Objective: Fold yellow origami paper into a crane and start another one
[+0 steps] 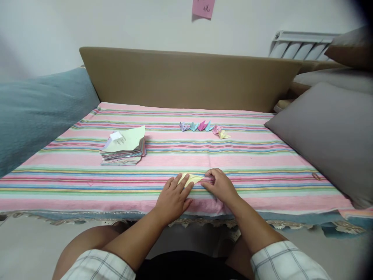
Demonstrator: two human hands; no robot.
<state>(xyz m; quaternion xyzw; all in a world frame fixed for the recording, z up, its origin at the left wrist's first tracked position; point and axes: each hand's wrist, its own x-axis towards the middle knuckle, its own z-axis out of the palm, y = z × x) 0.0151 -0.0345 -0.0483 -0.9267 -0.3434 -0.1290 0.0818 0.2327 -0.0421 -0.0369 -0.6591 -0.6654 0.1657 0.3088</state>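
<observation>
A pale yellow folded paper (pixel 192 179) lies near the front edge of a pink striped cloth (pixel 250 159). My left hand (pixel 174 197) rests flat on its left part, fingers stretched out and pressing it down. My right hand (pixel 220 184) pinches the paper's right end with curled fingers. Further back lies a row of several small folded paper shapes (pixel 204 127) in purple, blue, pink and yellow.
A stack of coloured paper squares (pixel 124 149) sits at the left with a small white object on top. A tan backboard (pixel 186 77) runs behind. A grey cushion (pixel 329 132) lies right, a teal blanket (pixel 35 112) left. My knees are below the cloth's edge.
</observation>
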